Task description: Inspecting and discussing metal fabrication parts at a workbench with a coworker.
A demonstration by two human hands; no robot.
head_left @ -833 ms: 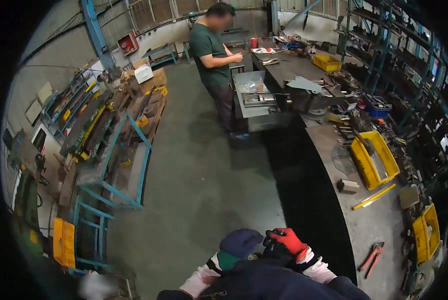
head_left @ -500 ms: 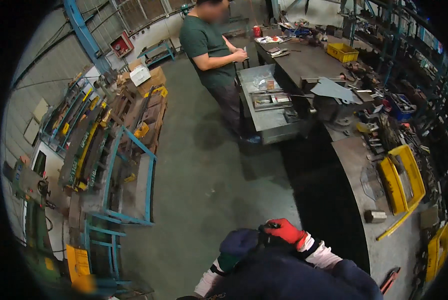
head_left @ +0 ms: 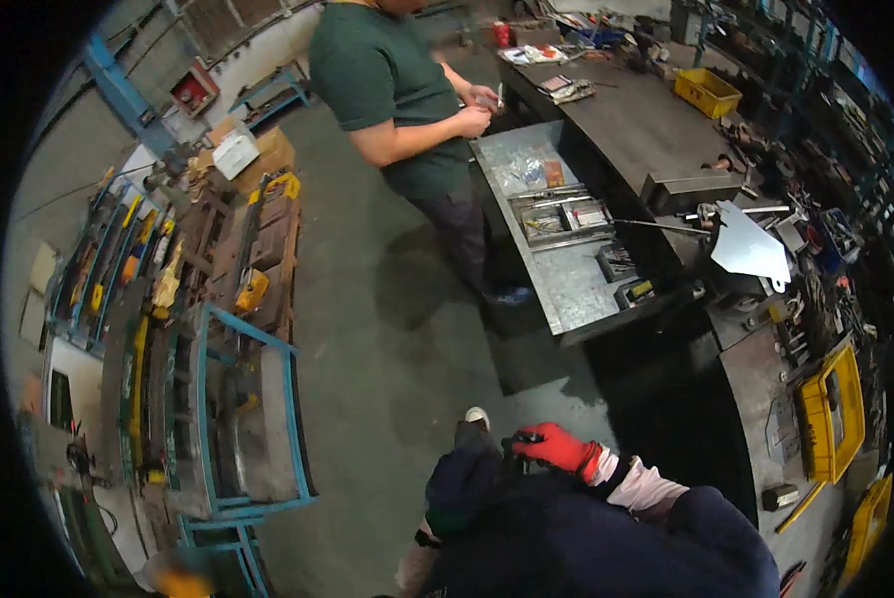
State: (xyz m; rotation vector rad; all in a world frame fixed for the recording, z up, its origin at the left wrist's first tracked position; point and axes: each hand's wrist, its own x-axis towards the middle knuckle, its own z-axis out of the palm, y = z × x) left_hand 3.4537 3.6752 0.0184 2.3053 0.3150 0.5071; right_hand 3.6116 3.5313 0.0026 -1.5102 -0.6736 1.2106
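Observation:
My right hand [head_left: 558, 448], in a red glove, is held close in front of my chest with its fingers closed on a small dark object [head_left: 523, 438]. My left hand [head_left: 459, 480], in a dark blue glove, sits right beside it, touching or nearly touching the same object; its grip is hidden. My dark jacket sleeves fill the lower edge. My shoe tip [head_left: 478, 416] shows on the concrete floor just beyond the hands.
A person in a green shirt [head_left: 392, 90] stands ahead at an open metal drawer [head_left: 566, 289] of a long workbench [head_left: 646, 130] cluttered with tools. Yellow bins [head_left: 832, 414] sit on the bench at right. Blue-framed racks [head_left: 237, 419] of metal parts line the left.
The view has moved forward, so the person in green and the open drawer appear closer. My two gloved hands stay together at my chest.

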